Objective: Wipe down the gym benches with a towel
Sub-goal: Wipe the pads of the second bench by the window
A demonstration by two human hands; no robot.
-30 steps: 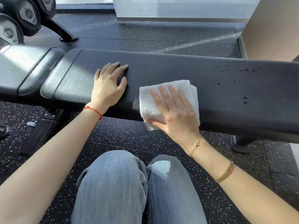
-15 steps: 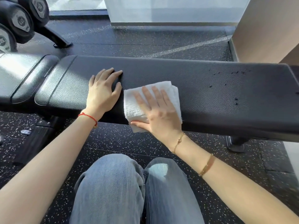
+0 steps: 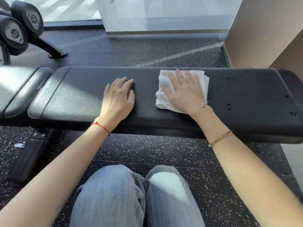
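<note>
Towel (image 3: pixel 165 82): white, folded, lying flat on the black padded top of the gym bench (image 3: pixel 237 99), toward the far edge and right of the pad's middle. The right hand (image 3: pixel 185 94) lies palm-down on it, fingers spread and extended; the grip is not closed around the cloth but presses it flat against the pad. Folded edges of the towel show at the left of the hand and beyond the fingertips.

The left hand (image 3: pixel 118 99) rests palm-down on bare upholstery, near the towel but clear of it, fingers together and extended, holding nothing. A red string bracelet (image 3: pixel 101 127) circles the left wrist; a thin gold chain (image 3: pixel 202 106) sits at the right wrist and a gold bangle (image 3: pixel 219 139) further up the forearm.

Several small dark specks or pits (image 3: pixel 228 106) mark the pad to the right of the towel. A second pad section (image 3: pixel 14 89) adjoins at the left, lit by sun glare. Dumbbells (image 3: pixel 18 30) sit on a rack at the upper left. The floor (image 3: pixel 131 149) is black speckled rubber. The person's knees in blue jeans (image 3: pixel 114 194) are in front of the bench.
</note>
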